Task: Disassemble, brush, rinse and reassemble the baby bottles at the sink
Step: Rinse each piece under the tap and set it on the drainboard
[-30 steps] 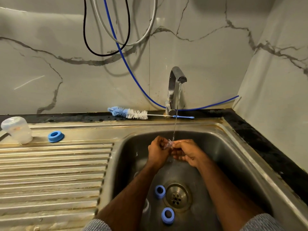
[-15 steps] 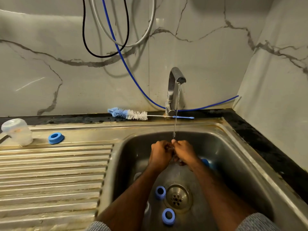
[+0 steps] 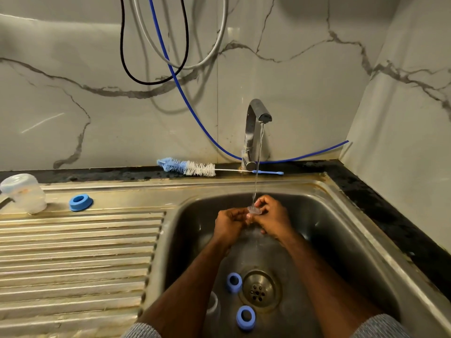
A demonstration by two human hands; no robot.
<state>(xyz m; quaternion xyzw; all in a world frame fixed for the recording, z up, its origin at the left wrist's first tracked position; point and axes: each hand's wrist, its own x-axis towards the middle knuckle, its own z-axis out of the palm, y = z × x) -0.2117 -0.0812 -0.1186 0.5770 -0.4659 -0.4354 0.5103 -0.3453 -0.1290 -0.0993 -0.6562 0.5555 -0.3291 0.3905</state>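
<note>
Nearest, two blue plastic screw rings (image 3: 245, 317) (image 3: 234, 282) lay in the stainless steel sink basin (image 3: 341, 240) beside the round metal drain (image 3: 258, 290), with a clear bottle (image 3: 212, 304) partly hidden by the left forearm. Above them the left hand (image 3: 229, 222) and right hand (image 3: 272, 219) met, fingers curled, both pinching a small clear silicone teat (image 3: 254, 210) under the water stream from the chrome tap (image 3: 253, 132). Further back lay a blue-and-white bottle brush (image 3: 188, 167); on the ribbed draining bench (image 3: 73, 252), another blue ring (image 3: 80, 202) and a translucent cap (image 3: 24, 193).

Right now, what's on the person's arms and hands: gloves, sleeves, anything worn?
Both hands, left and right, are bare: no gloves, rings or watch show. Forearms are uncovered. Grey knit sleeves, left and right, sit pushed up near the elbows at the bottom edge.
</note>
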